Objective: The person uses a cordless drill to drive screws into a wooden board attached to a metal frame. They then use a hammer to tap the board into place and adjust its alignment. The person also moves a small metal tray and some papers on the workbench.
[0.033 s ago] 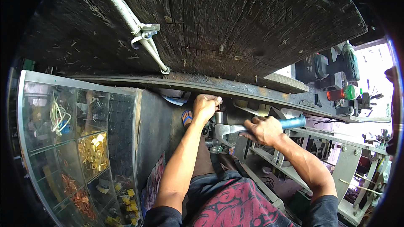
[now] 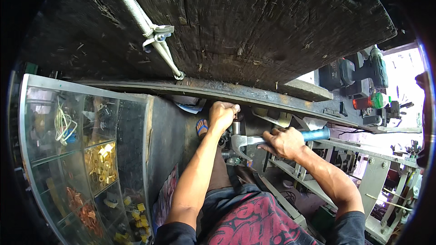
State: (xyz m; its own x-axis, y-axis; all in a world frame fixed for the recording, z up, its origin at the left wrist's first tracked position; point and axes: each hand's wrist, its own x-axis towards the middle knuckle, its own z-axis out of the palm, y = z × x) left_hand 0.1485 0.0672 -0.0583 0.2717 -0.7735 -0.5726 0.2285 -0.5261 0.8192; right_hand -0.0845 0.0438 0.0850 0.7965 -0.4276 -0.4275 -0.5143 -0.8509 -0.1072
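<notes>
Steel claw hammer (image 2: 254, 141) lies level, head leftward, gripped by right hand (image 2: 284, 143); left hand (image 2: 222, 114) pinches a nail (image 2: 236, 117)

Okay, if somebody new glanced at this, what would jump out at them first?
Centre frame, the right hand grips a claw hammer with a blue handle, its head beside the left hand, which pinches something small under a rusty steel rail. A glass-fronted cabinet of yellow parts stands at left.
</notes>
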